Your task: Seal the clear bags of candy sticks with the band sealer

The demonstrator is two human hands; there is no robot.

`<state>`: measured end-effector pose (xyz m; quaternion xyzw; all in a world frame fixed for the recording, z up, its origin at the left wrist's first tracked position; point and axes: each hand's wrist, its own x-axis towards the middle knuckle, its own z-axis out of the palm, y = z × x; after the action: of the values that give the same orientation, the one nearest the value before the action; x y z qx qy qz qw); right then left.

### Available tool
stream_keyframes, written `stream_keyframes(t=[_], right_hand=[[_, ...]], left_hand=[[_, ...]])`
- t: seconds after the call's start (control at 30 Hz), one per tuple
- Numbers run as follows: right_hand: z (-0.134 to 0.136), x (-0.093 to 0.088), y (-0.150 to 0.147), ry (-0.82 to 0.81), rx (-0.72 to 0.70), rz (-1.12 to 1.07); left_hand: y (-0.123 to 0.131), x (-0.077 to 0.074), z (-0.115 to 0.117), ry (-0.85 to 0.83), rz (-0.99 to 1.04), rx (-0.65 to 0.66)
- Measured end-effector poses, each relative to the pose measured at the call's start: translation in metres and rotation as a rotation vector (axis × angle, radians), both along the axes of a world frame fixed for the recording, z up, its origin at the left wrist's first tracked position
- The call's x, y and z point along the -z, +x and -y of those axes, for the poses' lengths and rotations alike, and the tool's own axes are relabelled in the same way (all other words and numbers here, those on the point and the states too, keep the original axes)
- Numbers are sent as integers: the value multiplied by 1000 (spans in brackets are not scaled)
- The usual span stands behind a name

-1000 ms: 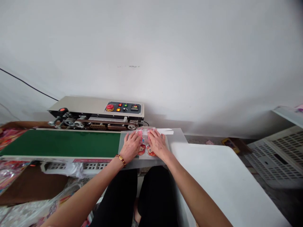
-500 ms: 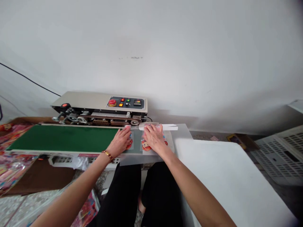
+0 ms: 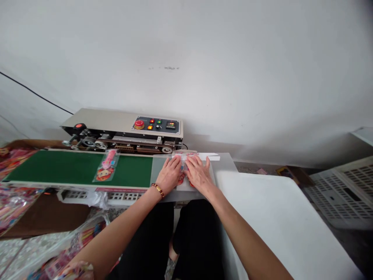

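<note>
My left hand (image 3: 169,175) lies over clear plastic packets (image 3: 181,179) on the plate at the right end of the belt. Its fingers are stretched out flat and point away from me. Beside it, my right hand (image 3: 199,174) rests on the same packets, fingers extended and thumb spread apart. Pink and red printed pieces show between the hands; the fingers cover most of them. Farther left, a single clear packet (image 3: 105,171) with a pink top and a red cartoon face lies on the green belt (image 3: 67,167).
A belt sealing machine (image 3: 116,122) with lit buttons stands behind the belt against the wall. White card strips (image 3: 212,157) lie past my right hand. A white table (image 3: 271,206) is at right, with a plastic crate (image 3: 344,194) beyond. Boxed colourful packets (image 3: 14,206) sit at left.
The packet that was under my left hand now lies farther left on the green belt. My left hand has moved right, up beside my right hand, which has shifted slightly right.
</note>
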<state>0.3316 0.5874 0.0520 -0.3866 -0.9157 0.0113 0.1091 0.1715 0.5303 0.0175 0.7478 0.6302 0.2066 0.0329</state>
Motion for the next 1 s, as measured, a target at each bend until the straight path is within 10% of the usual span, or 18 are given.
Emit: stream_keyframes(t=[0.37, 0.57, 0.73, 1.0], right_hand=[[4, 8, -6, -32, 24, -22], [11, 10, -43, -44, 35, -54], [6, 6, -8, -32, 110, -48], [7, 8, 11, -30, 33, -1]], left_hand=[[-113, 6, 41, -15, -46, -192], [-55, -7, 28, 13, 4, -86], [-12, 2, 9, -5, 12, -2], [-88, 5, 34, -50, 1, -42]])
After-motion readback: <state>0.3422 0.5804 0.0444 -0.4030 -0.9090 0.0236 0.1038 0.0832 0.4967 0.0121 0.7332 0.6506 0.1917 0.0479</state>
